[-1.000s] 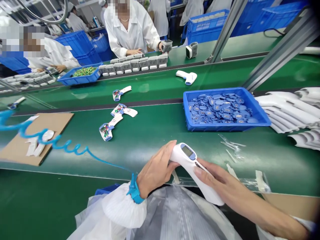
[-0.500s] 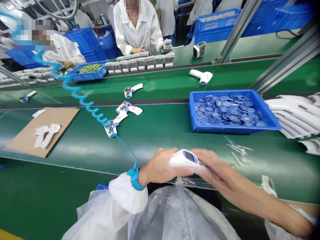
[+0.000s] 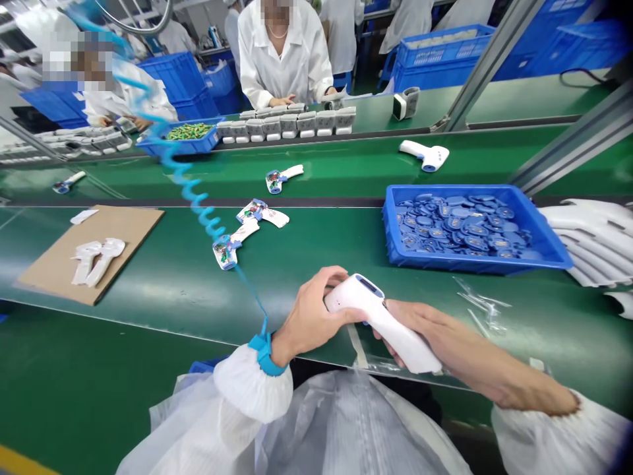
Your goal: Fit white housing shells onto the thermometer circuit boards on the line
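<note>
The left hand (image 3: 309, 315) sits just below the middle of the view with its fingers curled in a firm grip, the wrist (image 3: 271, 349) angling back toward 7 o'clock. The right hand (image 3: 420, 328) reaches in from 4 o'clock, fingers pointing toward 9 o'clock, its forearm (image 3: 514, 373) stretched out almost level.

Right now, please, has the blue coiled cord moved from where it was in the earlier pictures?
Yes, the coiled cord swung right: it lay across the cardboard sheet earlier, and now it passes to the right of it.
</note>
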`<move>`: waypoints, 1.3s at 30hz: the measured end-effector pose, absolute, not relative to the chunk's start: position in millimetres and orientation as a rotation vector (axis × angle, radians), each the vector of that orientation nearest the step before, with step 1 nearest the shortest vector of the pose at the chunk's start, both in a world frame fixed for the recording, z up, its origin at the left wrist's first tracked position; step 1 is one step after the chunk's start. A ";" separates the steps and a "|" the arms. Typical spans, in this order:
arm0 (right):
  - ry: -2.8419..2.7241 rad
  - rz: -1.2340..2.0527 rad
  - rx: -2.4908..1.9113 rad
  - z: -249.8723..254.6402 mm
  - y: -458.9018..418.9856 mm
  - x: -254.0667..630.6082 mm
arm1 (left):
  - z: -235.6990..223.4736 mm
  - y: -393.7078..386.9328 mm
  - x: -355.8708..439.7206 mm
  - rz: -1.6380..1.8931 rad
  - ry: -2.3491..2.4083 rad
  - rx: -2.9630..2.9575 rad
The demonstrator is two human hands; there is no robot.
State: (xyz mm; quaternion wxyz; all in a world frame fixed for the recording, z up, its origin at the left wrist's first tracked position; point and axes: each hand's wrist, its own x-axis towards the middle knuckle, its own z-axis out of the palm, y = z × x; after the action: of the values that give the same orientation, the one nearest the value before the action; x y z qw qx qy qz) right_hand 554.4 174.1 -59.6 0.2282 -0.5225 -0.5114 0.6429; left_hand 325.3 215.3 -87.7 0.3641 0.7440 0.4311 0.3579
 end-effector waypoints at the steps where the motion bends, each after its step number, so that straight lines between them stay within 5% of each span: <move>1: -1.348 1.792 -1.424 -63.8 170.8 553.4 | -92.7 215.2 323.8 0.975 1.115 2.047; 7: -1.050 1.571 -1.487 -92.8 169.4 538.3 | -106.4 212.2 300.5 0.810 1.107 2.640; 14: -1.127 1.714 -1.240 -75.4 166.8 537.8 | -93.3 234.3 257.8 1.020 1.540 2.528; 23: -1.525 1.294 -1.303 -82.9 153.7 514.3 | -85.0 194.8 358.6 1.188 1.281 2.336; 39: -1.445 1.066 -1.310 -70.7 144.9 500.5 | -94.6 185.0 352.1 1.459 0.943 1.684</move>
State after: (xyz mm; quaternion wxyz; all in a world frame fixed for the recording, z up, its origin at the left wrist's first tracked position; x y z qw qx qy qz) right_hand 500.5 144.9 -70.7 0.4435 -0.5282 -0.5828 0.4297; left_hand 352.1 185.0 -94.6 0.3533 0.6512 0.3646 0.5640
